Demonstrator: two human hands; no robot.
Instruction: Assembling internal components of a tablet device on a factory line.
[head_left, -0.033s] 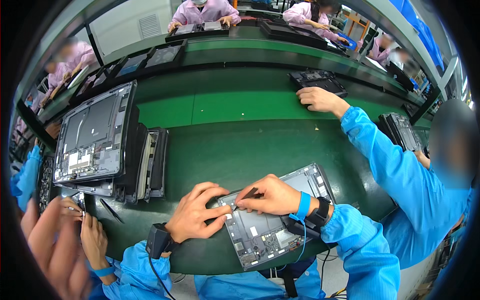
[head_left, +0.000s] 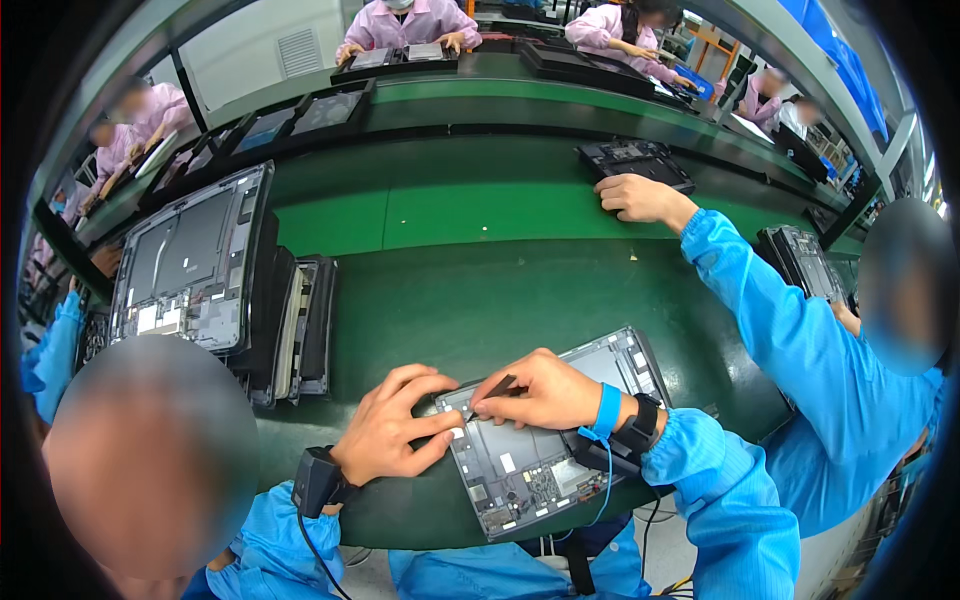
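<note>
An opened tablet point(head_left: 530, 450), its circuit board and inner parts bare, lies at a slant on the green bench before me. Spread over its left edge, my left hand point(head_left: 398, 425) rests fingertips on the upper left corner area and grips nothing that I can see. My right hand point(head_left: 540, 392) is closed round a thin dark tool point(head_left: 497, 388) like tweezers. The tool points down at the tablet's left side, close by my left fingertips. Its tip is mostly hidden by my fingers. A blue wrist strap point(head_left: 606, 410) with a cord circles my right wrist.
Opened tablets stand in a tall stack point(head_left: 190, 265) at left. On the right, a co-worker's hand point(head_left: 640, 200) touches another opened device point(head_left: 637, 163) at the bench's far side. More devices point(head_left: 803, 262) lie near that person. A blurred patch covers the lower left.
A blurred patch at the lower left now covers the other person's hands and the dark tool lying there. My own hands and the tablet have not visibly moved.
</note>
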